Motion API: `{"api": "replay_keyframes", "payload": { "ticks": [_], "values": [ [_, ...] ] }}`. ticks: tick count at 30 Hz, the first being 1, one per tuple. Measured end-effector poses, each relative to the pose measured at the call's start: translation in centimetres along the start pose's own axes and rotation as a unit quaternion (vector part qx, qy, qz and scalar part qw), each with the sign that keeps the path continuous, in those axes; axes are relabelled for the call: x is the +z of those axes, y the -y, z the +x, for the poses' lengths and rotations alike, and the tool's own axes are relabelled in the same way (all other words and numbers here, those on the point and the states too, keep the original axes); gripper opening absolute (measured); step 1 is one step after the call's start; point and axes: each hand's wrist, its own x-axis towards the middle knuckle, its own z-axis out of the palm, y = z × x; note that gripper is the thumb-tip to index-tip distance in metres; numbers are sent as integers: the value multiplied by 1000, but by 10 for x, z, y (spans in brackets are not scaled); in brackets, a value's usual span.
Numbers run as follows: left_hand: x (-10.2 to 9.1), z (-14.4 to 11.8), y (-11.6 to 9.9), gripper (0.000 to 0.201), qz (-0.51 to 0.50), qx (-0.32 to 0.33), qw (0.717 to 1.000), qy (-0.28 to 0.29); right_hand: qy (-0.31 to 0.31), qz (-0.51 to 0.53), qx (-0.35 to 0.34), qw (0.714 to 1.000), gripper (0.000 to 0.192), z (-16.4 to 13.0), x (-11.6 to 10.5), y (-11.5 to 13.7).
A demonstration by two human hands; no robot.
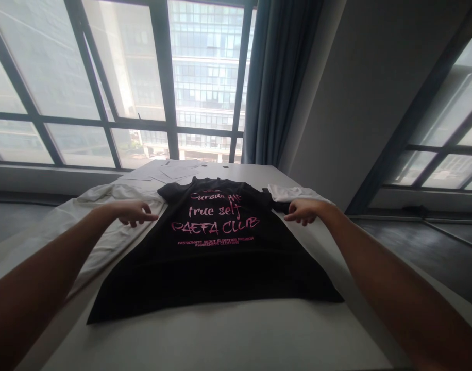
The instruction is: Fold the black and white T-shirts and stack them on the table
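Note:
A black T-shirt (pixel 220 273) with pink lettering lies spread on the white table (pixel 236 335), its hem toward me and its collar at the far end. Beside its left edge my left hand (pixel 133 212) hovers, index finger pointing at the cloth and the other fingers loosely bent. On the opposite side my right hand (pixel 303 211) mirrors it, fingertips close to the shirt's right edge. Both hands look empty, with fingers apart. Whether any fingertip touches the fabric I cannot tell.
Crumpled white cloth (pixel 100 247) covers the table's left side. Folded white fabric (pixel 293 192) lies past my right hand, with something dark under it. Paper sheets (pixel 174 171) rest at the far end, before the windows (pixel 205 67) and a blue-grey curtain (pixel 278 77).

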Motion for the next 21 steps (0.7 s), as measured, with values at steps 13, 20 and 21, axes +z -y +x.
{"api": "replay_keyframes", "payload": {
  "ticks": [13,20,21],
  "values": [
    [-19,152,-53,65,155,-58,959,-229,-153,-233,-5,960,43,157,6,53],
    [-22,201,-40,45,117,-49,972,-198,-151,-241,32,958,52,206,31,56],
    [-25,204,-37,42,111,-48,971,-206,-153,-234,43,959,51,210,33,57]
  ]
}}
